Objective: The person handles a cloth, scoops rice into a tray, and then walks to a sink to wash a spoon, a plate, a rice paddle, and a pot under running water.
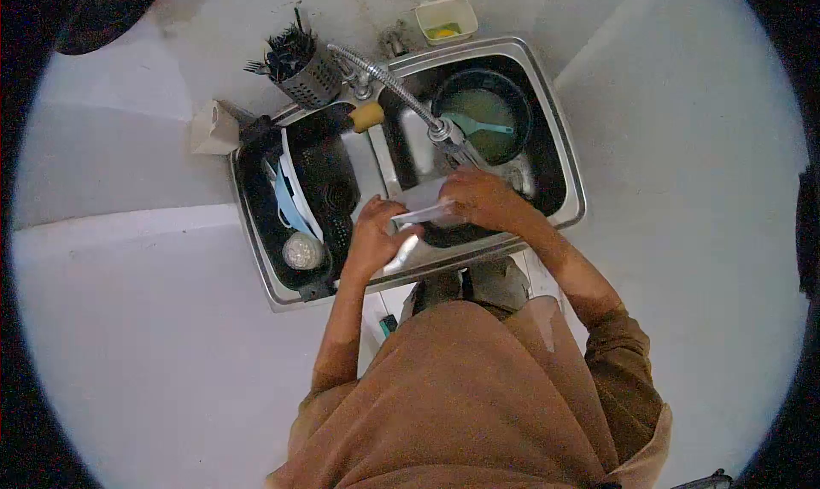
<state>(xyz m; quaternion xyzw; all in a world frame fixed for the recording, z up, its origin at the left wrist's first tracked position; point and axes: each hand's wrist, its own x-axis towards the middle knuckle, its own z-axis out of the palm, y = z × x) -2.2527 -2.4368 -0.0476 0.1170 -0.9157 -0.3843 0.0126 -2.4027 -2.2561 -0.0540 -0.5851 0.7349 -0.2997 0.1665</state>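
Note:
Over the near middle of the double sink (389,169), a translucent plastic container (420,200) with a whitish rim is held between my two hands. My left hand (377,235) grips its left end, with the thumb along the near side. At the opposite end, my right hand (480,199) has its fingers closed around the edge, just below the spray head of the flexible faucet (440,130). A dark round basin (444,105) stands in the right bowl, holding cloudy water and a pale green utensil (487,127).
A black dish rack (329,160) fills the left bowl, carrying plates (292,190) and a glass (303,251). A yellow sponge (367,117) sits near the divider. Behind stand a perforated cutlery holder (312,83) and a plastic tub (447,17). A whitish box (214,128) is at left.

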